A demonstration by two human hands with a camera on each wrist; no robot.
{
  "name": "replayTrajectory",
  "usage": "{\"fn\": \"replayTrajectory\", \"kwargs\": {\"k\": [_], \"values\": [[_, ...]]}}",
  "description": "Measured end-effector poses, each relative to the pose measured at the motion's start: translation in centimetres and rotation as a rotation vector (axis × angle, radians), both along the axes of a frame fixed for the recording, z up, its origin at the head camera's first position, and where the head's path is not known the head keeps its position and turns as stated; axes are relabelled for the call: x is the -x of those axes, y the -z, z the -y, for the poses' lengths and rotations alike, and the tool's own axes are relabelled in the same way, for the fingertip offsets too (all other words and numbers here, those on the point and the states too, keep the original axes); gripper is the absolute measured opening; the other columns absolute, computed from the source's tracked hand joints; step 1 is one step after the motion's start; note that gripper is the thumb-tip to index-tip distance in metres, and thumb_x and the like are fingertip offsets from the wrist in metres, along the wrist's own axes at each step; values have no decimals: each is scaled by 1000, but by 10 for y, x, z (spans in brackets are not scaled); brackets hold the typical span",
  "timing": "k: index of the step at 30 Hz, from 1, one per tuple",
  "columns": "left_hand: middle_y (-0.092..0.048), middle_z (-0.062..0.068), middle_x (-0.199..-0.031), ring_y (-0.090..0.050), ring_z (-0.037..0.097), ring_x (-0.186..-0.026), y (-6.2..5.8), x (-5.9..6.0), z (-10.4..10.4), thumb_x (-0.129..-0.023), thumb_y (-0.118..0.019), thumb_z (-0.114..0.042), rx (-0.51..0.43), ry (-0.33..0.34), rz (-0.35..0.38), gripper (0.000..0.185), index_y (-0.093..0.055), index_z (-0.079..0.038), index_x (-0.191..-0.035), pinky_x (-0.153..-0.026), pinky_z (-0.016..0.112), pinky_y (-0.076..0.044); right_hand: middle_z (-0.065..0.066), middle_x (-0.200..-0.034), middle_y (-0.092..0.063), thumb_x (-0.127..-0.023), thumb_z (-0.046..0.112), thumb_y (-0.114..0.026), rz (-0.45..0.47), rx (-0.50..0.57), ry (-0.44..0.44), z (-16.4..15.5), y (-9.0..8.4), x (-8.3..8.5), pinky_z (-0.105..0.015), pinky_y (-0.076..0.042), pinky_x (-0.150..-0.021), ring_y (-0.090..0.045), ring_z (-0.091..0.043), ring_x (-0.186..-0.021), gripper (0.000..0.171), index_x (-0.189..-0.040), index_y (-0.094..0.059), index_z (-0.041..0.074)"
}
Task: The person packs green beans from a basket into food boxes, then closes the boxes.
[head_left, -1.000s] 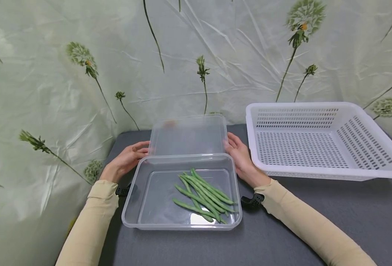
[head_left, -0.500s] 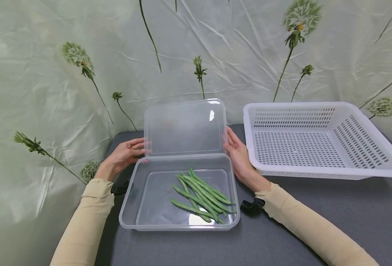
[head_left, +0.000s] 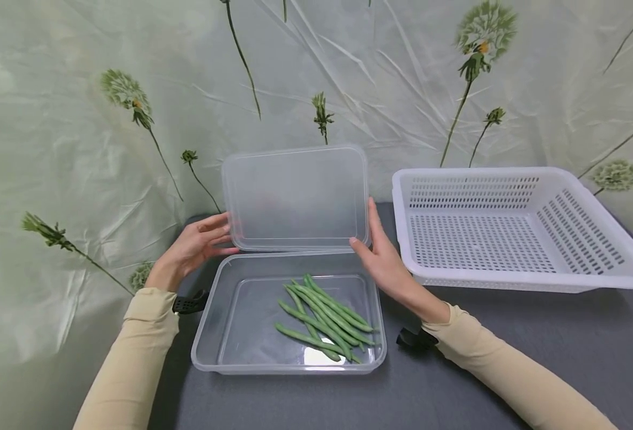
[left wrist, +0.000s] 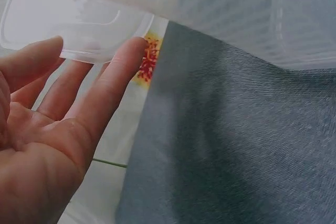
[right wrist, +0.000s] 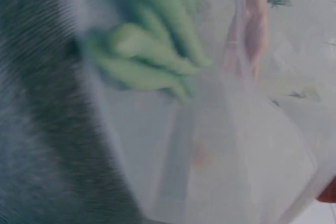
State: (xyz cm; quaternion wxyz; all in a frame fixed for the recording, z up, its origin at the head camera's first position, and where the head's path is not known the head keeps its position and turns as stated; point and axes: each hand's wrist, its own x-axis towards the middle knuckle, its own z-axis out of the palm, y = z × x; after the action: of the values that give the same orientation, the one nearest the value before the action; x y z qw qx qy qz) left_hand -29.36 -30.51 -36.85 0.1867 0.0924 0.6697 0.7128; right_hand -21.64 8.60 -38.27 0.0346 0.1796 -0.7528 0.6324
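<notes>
A clear plastic container (head_left: 209, 334) stands on the grey cloth, with several green beans (head_left: 327, 322) lying in its right half. Behind it a translucent plastic lid (head_left: 295, 200) is tilted up, its lower edge close to the container's far rim. My left hand (head_left: 193, 248) holds the lid by its left edge; in the left wrist view, thumb and fingers (left wrist: 113, 85) meet the lid's corner, and some fingers pass behind it. The right hand (head_left: 386, 260) grips the lower right corner, thumb in front. The right wrist view is blurred, showing beans through the container wall.
A white perforated plastic basket (head_left: 483, 245) sits to the right, close to my right hand. Behind the grey-covered table (head_left: 456, 370) hangs a pale sheet (head_left: 150, 48) printed with dandelions.
The lid has swung from lying low behind the container to a raised tilt. My right thumb has come round to its front, and the left hand has shifted slightly up and left.
</notes>
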Motion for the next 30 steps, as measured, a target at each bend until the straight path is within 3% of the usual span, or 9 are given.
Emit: {"fn": "replayTrajectory", "kwargs": {"k": [4, 9, 12, 17, 21, 25, 30], "values": [[-59, 1, -130, -63, 20, -112, -7, -4, 4, -101, -44, 7, -57, 14, -33, 54, -27, 3, -152, -90, 46, -51, 0, -164, 0, -103, 2, -41, 15, 109, -35, 0, -10, -5, -41, -13, -117, -2, -10, -147, 71, -158, 1, 18], [-65, 5, -123, -66, 26, -107, -18, -8, 5, -102, -44, 7, -184, -2, -19, 40, -52, -5, -139, -89, 48, -51, -4, -163, -11, -103, -3, -37, -24, 166, -32, 0, -22, -7, -40, -19, -116, -12, -12, -147, 65, -158, -7, 13], [-68, 7, -118, -67, 30, -103, -26, -10, 4, -102, -43, 5, -250, -23, -12, 33, -63, -8, -126, -87, 50, -52, -6, -161, -21, -102, -4, -40, -49, 201, -29, -1, -29, -6, -37, -22, -115, -21, -13, -145, 62, -157, -14, 9], [-69, 9, -114, -68, 33, -99, -34, -16, 6, -103, -40, 7, -316, -21, -16, 32, -67, -4, -116, -85, 52, -52, -15, -150, -41, -99, -7, -47, -86, 242, -26, -7, -39, -3, -32, -32, -110, -38, -18, -138, 56, -151, -30, -1], [-67, 9, -111, -68, 33, -97, -39, -24, 9, -103, -39, 8, -346, -6, -32, 33, -69, -3, -112, -86, 53, -51, -19, -135, -57, -97, -5, -54, -103, 166, 4, -14, -45, -3, -26, -44, -98, -55, -19, -124, 44, -141, -47, -6], [-67, 10, -109, -68, 30, -100, -43, -34, 14, -102, -36, 11, -345, 50, -94, 37, -69, -2, -109, -89, 52, -50, -13, -116, -69, -95, 3, -65, -144, 47, 56, -22, -53, -6, -24, -49, -85, -65, -16, -104, 29, -123, -65, -1], [-68, 10, -109, -64, 23, -106, -48, -47, 19, -100, -37, 14, -249, 76, -238, 37, -70, 0, -109, -91, 46, -51, -5, -88, -59, -92, 13, -71, -214, -53, 126, -29, -63, -13, -26, -42, -70, -52, -16, -77, 15, -103, -74, 4]]}}
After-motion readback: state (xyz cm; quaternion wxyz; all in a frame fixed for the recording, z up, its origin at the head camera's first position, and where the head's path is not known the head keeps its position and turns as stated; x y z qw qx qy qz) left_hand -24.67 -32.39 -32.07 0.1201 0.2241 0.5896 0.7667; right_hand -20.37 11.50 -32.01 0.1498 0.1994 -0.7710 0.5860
